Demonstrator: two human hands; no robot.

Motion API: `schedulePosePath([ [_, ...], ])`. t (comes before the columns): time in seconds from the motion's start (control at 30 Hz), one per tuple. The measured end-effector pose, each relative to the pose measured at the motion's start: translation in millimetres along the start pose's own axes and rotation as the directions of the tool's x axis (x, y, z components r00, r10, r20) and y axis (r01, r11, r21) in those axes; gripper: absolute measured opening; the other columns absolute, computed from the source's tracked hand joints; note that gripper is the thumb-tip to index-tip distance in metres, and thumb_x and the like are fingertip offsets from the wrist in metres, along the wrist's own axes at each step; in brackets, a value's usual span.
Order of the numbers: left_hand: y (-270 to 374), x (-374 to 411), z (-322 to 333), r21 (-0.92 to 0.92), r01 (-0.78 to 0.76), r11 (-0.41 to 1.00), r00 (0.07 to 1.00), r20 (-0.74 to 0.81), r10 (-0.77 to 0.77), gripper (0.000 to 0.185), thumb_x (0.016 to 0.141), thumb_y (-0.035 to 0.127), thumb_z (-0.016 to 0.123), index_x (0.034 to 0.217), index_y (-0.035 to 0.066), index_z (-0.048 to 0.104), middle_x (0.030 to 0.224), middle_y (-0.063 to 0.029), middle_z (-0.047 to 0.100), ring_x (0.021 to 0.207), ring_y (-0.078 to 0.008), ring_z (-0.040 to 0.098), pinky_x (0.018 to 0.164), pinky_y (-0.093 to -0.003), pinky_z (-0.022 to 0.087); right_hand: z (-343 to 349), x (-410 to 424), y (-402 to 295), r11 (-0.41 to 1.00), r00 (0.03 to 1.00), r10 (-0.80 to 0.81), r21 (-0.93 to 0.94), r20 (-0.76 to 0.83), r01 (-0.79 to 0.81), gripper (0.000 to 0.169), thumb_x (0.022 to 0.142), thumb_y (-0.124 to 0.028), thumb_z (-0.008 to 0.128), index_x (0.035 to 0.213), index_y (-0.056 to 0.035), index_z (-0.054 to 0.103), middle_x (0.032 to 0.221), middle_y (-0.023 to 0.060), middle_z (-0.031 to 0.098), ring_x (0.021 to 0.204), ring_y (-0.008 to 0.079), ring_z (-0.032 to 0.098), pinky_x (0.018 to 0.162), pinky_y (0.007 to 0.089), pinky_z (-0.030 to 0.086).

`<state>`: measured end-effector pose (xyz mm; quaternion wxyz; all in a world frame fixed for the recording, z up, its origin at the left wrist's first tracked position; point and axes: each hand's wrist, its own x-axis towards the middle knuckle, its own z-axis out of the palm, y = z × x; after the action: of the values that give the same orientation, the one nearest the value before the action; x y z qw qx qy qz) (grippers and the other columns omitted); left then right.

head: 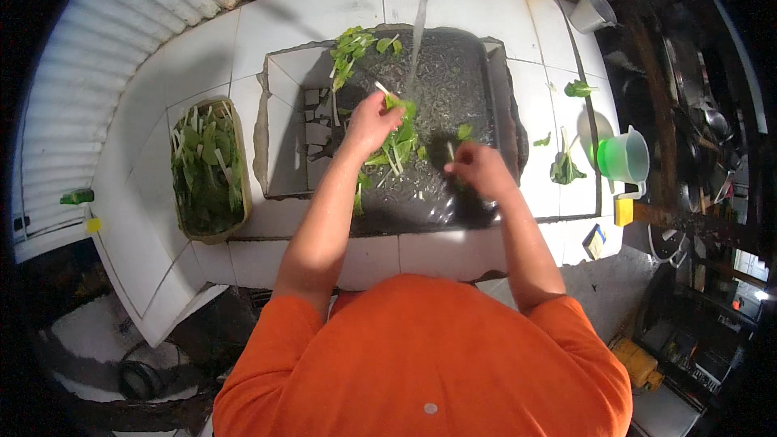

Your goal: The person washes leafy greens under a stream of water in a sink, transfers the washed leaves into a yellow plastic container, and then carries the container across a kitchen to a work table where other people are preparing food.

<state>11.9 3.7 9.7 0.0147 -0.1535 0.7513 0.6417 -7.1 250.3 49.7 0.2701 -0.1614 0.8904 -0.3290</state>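
Observation:
My left hand grips a leafy green with a pale stalk, above a dark basin of water. Lower right, over the same basin, my right hand pinches a pale stem; the leaf end is hard to make out in the shadow. A stream of water falls into the basin from the top, and the surface is rippled. More leafy greens hang over the basin's far left corner. Others float beneath my left hand.
An oblong container packed with leafy greens stands on the white tiled counter to the left. At right are loose leaves, a plastic jug with green on it, a yellow sponge and a grey cup.

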Motion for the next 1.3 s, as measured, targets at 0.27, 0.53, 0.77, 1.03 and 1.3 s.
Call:
schedulePosePath([
  [0.27,-2.4,-25.0,3.3,0.188,0.016,0.982,0.999,0.039,-0.023,0.024,0.089,0.013,0.058,0.111,0.003,0.059,0.089,-0.0054,0.065,0.076,-0.0131,0.061,0.070,-0.0268,0.050,6.9,49.0,-36.2,0.975,0.931,-0.108,0.147,-0.348,0.168,0.032,0.075,-0.022,0.080,0.078,-0.0009,0.056,0.070,0.0085,0.060,0.064,0.0165,0.058,0.061,0.0306,0.046],
  [0.53,22.0,-26.0,10.4,-0.838,0.193,0.511,0.978,0.207,-0.030,0.025,0.094,0.013,0.053,0.116,0.001,0.056,0.110,-0.0114,0.062,0.102,-0.0184,0.059,0.084,-0.0333,0.052,15.6,59.9,-73.6,0.858,0.793,-0.465,0.022,-0.393,0.514,0.013,0.079,-0.007,0.070,0.091,-0.0018,0.067,0.092,0.0145,0.065,0.079,0.0254,0.065,0.072,0.0339,0.052],
  [0.77,31.0,-58.6,-92.8,0.255,-0.059,0.965,0.857,-0.483,0.180,0.023,0.093,0.013,0.055,0.115,0.007,0.056,0.104,-0.0107,0.067,0.091,-0.0213,0.065,0.078,-0.0346,0.051,44.4,51.7,-56.6,0.951,0.941,-0.303,0.010,-0.151,0.307,0.020,0.082,-0.019,0.068,0.095,-0.0036,0.069,0.102,0.0177,0.064,0.088,0.0367,0.064,0.078,0.0419,0.052],
  [1.03,0.6,-133.2,-281.8,0.836,0.456,0.307,0.767,-0.544,0.340,0.054,0.087,0.030,0.061,0.135,0.011,0.047,0.142,-0.0205,0.041,0.133,-0.0385,0.035,0.108,-0.0471,0.031,99.8,70.3,-38.4,0.937,0.966,-0.236,-0.287,-0.106,0.198,0.037,0.078,-0.026,0.070,0.108,-0.0071,0.065,0.101,0.0193,0.064,0.090,0.0363,0.063,0.079,0.0445,0.051],
  [1.3,38.1,-125.8,-199.7,0.709,0.144,0.690,0.732,-0.546,0.408,0.061,0.088,0.034,0.063,0.140,0.011,0.042,0.146,-0.0175,0.038,0.136,-0.0329,0.033,0.111,-0.0420,0.027,85.4,99.4,-12.7,0.857,0.811,-0.491,-0.345,-0.319,0.383,0.019,0.079,-0.021,0.066,0.089,-0.0058,0.068,0.099,0.0194,0.063,0.083,0.0355,0.064,0.076,0.0443,0.051],
])
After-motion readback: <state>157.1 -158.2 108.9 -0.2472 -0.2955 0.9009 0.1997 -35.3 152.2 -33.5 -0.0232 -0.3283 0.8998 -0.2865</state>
